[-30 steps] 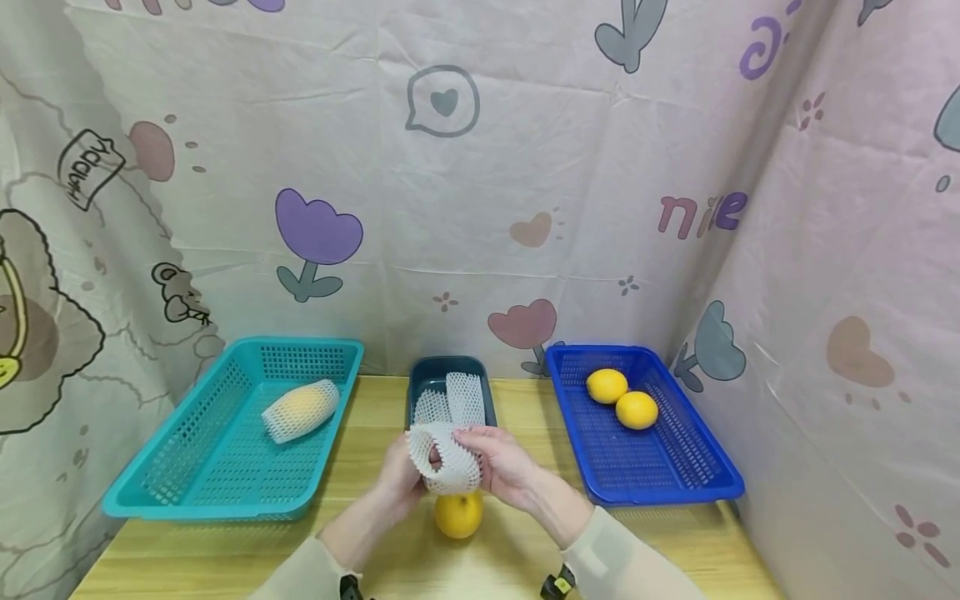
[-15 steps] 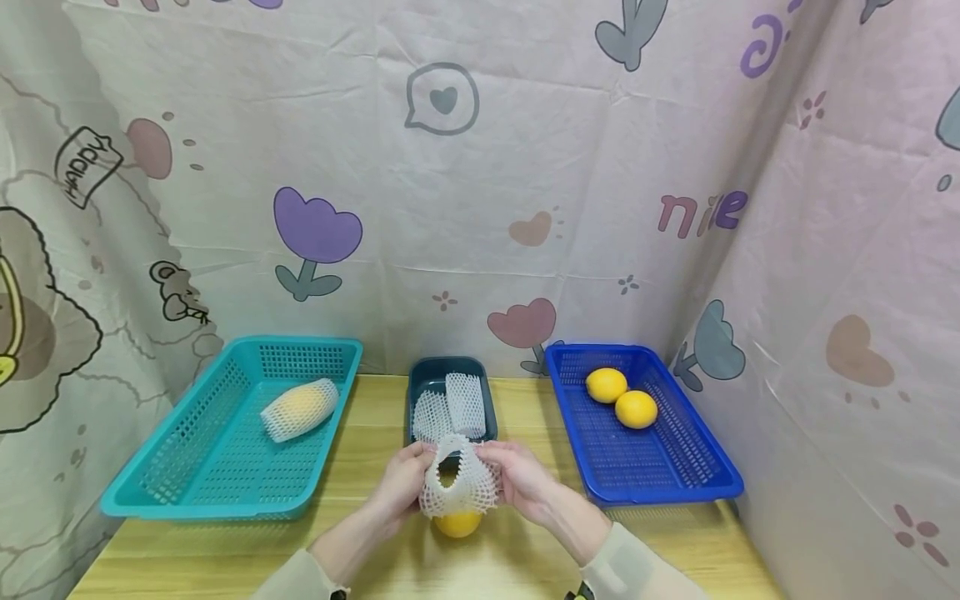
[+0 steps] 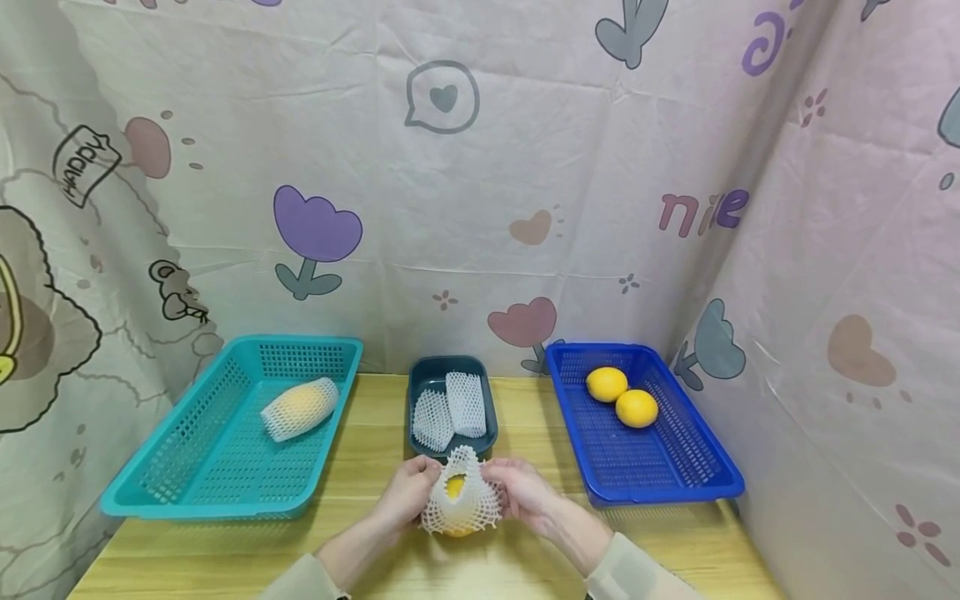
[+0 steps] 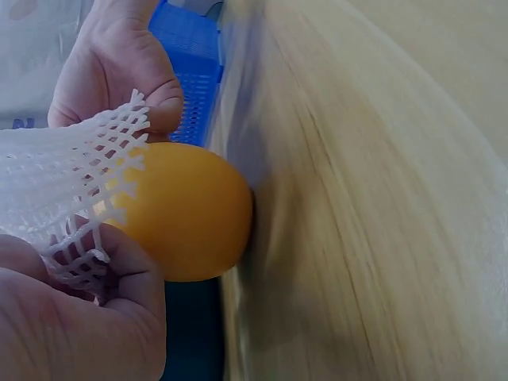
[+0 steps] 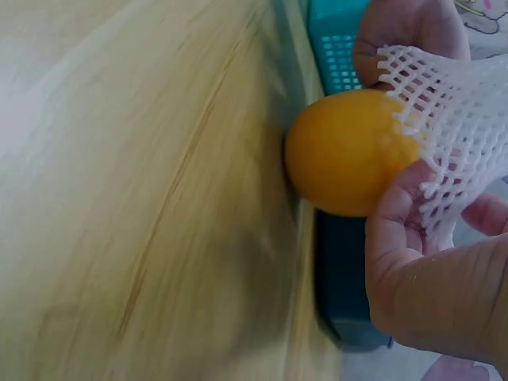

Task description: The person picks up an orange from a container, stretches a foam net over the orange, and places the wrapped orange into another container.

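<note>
A white foam fruit net [image 3: 468, 500] is stretched between my two hands over a yellow-orange, lemon-like fruit [image 4: 194, 214] on the table. My left hand [image 3: 405, 496] pinches the net's left edge between thumb and fingers. On the other side my right hand [image 3: 528, 500] pinches the right edge. In the right wrist view the net's lower rim [image 5: 405, 119] fits around the upper part of the fruit, and the rest of the fruit shows bare below it. The net's top end stands loose, with an opening through which yellow shows in the head view.
A small dark teal tray [image 3: 415, 375] behind the hands holds two more foam nets [image 3: 467, 404]. The turquoise basket [image 3: 217, 510] at left holds a netted fruit [image 3: 302, 409]. At right, a blue basket [image 3: 663, 500] holds two yellow fruits [image 3: 636, 409]. A patterned curtain [image 3: 450, 208] encloses the table.
Both hands have moved apart and down toward the fruit, spreading the net open. The net has come down from above the fruit to cover most of it in the head view.
</note>
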Demonstrator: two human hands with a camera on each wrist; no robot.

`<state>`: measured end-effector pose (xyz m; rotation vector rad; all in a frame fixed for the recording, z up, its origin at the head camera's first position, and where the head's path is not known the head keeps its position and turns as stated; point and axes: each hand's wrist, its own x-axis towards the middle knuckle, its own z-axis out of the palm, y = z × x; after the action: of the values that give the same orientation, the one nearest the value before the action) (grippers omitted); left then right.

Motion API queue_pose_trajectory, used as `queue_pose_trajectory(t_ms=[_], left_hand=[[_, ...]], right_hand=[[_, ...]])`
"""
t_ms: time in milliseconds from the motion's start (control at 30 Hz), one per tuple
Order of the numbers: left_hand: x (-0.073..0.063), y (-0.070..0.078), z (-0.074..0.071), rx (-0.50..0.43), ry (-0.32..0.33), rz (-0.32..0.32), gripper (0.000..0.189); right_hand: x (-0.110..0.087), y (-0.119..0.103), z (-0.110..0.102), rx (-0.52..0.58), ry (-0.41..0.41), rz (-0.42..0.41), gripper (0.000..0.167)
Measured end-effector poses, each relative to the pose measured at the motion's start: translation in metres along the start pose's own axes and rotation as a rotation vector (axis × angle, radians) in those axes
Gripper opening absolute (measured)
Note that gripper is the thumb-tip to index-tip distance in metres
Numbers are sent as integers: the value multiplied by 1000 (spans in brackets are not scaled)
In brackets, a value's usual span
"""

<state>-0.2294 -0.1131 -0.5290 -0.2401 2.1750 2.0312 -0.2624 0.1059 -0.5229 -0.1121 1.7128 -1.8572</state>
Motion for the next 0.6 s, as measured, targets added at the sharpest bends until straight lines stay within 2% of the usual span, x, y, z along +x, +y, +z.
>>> queue_pose_trajectory(t_ms=[433,600], left_hand=[[2,-4,-1,243,60,66,21],[5,-6,-1,336,78,115,19]], right_hand=[[4,10,-8,-125,8,26,6],[6,12,-10,-146,9,18,8]])
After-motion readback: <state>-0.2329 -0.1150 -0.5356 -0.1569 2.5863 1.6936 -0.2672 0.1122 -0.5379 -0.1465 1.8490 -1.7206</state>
